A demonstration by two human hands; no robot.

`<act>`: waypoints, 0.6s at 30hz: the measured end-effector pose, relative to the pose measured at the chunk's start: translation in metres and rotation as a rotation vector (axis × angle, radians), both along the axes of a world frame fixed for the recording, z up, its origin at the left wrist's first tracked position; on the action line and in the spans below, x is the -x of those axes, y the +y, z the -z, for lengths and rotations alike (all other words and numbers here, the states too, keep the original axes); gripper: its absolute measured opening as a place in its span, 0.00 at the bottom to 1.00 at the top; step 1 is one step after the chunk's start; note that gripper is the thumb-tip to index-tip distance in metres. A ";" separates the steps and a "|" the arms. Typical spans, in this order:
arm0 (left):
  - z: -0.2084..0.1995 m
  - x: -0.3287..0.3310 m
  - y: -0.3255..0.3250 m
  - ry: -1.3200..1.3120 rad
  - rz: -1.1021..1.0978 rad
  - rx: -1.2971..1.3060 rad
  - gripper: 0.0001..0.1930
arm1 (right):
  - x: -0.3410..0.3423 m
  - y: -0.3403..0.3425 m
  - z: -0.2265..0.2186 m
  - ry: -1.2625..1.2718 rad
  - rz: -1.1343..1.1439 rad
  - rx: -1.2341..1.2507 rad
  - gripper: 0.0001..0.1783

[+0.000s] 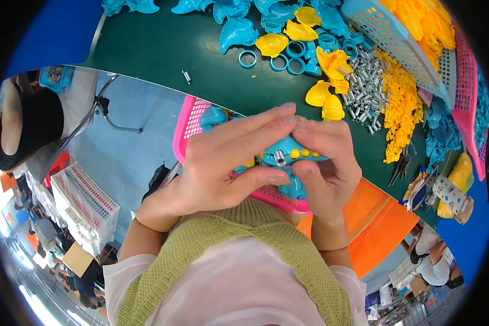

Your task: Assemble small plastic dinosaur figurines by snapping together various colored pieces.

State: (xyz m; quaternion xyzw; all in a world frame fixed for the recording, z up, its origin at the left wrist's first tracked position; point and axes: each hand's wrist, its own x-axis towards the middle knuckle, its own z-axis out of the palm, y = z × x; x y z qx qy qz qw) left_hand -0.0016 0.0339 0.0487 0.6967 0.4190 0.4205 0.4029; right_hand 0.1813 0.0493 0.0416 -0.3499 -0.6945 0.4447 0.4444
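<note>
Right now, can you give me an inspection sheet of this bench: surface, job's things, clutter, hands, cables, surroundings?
Surface: dark green tabletop, partly bare.
Job's things: blue plastic toy part with yellow studs and a metal pin, held over a pink plastic mesh basket.
Clutter: loose blue plastic shells, yellow plastic pieces, blue plastic rings, small metal cylinders, more mesh baskets at the right.
Hands: left hand and right hand both in a closed grip on the toy part.
Cables: nothing seen.
Surroundings: blue floor, white slatted crate, other people seated nearby.
</note>
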 end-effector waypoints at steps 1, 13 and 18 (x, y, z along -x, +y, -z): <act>0.002 -0.001 -0.002 0.000 0.001 0.000 0.27 | 0.005 -0.001 -0.002 0.146 0.032 0.117 0.24; 0.001 0.007 0.002 -0.135 -0.001 0.073 0.28 | -0.003 0.008 -0.012 -0.211 -0.059 -0.180 0.27; 0.011 0.009 -0.001 -0.311 0.025 0.085 0.29 | 0.004 0.003 -0.010 0.032 0.004 -0.025 0.26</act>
